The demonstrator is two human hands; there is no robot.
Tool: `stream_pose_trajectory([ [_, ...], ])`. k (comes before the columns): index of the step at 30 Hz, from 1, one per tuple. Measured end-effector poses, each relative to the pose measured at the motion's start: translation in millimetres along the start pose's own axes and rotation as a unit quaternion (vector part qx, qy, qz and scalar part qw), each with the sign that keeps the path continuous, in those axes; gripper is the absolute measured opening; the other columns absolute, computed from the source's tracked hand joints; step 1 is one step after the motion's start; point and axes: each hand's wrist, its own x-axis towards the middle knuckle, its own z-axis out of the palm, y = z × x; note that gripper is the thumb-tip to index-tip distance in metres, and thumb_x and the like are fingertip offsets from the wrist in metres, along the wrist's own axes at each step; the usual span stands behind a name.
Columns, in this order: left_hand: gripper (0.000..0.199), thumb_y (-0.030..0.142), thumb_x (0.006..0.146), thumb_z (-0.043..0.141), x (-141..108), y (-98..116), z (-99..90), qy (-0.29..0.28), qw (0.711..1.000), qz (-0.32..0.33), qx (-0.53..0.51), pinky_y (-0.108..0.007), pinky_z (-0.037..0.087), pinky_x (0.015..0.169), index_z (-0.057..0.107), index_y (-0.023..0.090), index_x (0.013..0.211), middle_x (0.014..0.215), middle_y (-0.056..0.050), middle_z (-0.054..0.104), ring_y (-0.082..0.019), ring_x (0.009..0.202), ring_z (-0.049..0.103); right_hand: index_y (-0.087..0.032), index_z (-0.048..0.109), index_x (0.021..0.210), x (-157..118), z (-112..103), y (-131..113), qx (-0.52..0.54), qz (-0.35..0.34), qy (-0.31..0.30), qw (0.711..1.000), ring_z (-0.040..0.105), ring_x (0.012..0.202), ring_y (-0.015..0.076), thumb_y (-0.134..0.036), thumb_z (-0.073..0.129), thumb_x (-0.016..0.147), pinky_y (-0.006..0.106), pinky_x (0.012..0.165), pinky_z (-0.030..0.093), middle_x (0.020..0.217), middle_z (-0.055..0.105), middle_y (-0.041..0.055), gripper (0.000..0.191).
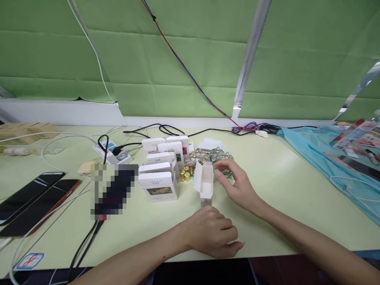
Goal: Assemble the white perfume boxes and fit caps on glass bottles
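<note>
An open white box (207,180) stands upright on the pale table, its flap out to the left. My right hand (236,182) is just right of it, thumb and fingers apart, beside clear glass bottles (221,158). Nearer the table's front edge, my left hand (215,233) is below the box, with its fingers curled; whatever is in them, if anything, is hidden. Several white boxes with printed pictures (158,188) stand grouped to the left. Small gold caps (185,174) lie between that group and the open box.
At the left are two phones (38,202), cables and a power strip (111,153). Yellowish blocks (29,132) sit at the back left. A blue cloth (314,158) covers the right side, with assorted items on it. Black cables run along the back.
</note>
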Motion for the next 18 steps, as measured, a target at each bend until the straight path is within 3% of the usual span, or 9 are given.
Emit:
stream_pose_trajectory([
  [3,0.037,0.036,0.092,0.062,0,0,-0.1,0.006,1.0,0.001,-0.011,-0.028,0.023,0.041,0.051,0.02,0.06,0.049,0.006,0.043,-0.008,0.041,0.04,-0.025,0.061,0.11,24,-2,5,-0.007,-0.007,0.014,1.0,0.066,0.099,0.0234,-0.033,0.052,0.101,0.042,0.089,0.055,0.107,0.069,0.0078,0.015],
  [6,0.038,0.035,0.093,0.06,0,0,0.5,0.018,1.0,0.002,-0.019,-0.028,0.022,0.04,0.051,0.019,0.059,0.048,0.005,0.042,-0.008,0.041,0.04,-0.023,0.061,0.104,59,-3,22,-0.023,-0.013,0.049,0.998,0.066,0.092,0.0215,-0.033,0.054,0.098,0.039,0.089,0.055,0.104,0.069,0.0077,0.014],
  [8,0.039,0.034,0.094,0.059,0,-1,1.2,0.018,1.0,0.002,-0.02,-0.028,0.022,0.04,0.05,0.019,0.059,0.048,0.005,0.041,-0.008,0.041,0.04,-0.021,0.061,0.101,86,-2,36,-0.056,0.0,0.038,0.998,0.066,0.091,0.0213,-0.03,0.054,0.095,0.039,0.088,0.054,0.105,0.069,0.0085,0.014],
  [11,0.038,0.033,0.093,0.06,-2,-2,2.6,0.01,1.0,0.004,-0.019,-0.028,0.022,0.041,0.05,0.019,0.059,0.049,0.005,0.042,-0.008,0.041,0.04,-0.016,0.063,0.107,124,5,55,-0.163,0.044,-0.058,0.984,0.065,0.103,0.0245,-0.025,0.055,0.092,0.039,0.094,0.051,0.113,0.07,0.0125,0.02],
  [13,0.037,0.033,0.092,0.061,-4,-3,4.0,0.0,1.0,0.006,-0.014,-0.029,0.022,0.041,0.05,0.019,0.059,0.05,0.005,0.041,-0.008,0.041,0.04,-0.015,0.062,0.118,143,11,65,-0.23,0.094,-0.155,0.956,0.062,0.118,0.0251,-0.024,0.055,0.093,0.038,0.104,0.046,0.124,0.069,0.0134,0.027],
  [18,0.038,0.035,0.092,0.061,-6,-3,6.9,-0.016,1.0,0.008,0.003,-0.029,0.023,0.04,0.05,0.02,0.059,0.05,0.005,0.04,-0.009,0.042,0.039,-0.013,0.064,0.124,171,25,82,-0.249,0.171,-0.248,0.92,0.067,0.113,0.0276,-0.025,0.066,0.089,0.037,0.099,0.05,0.129,0.07,0.0174,0.037],
])
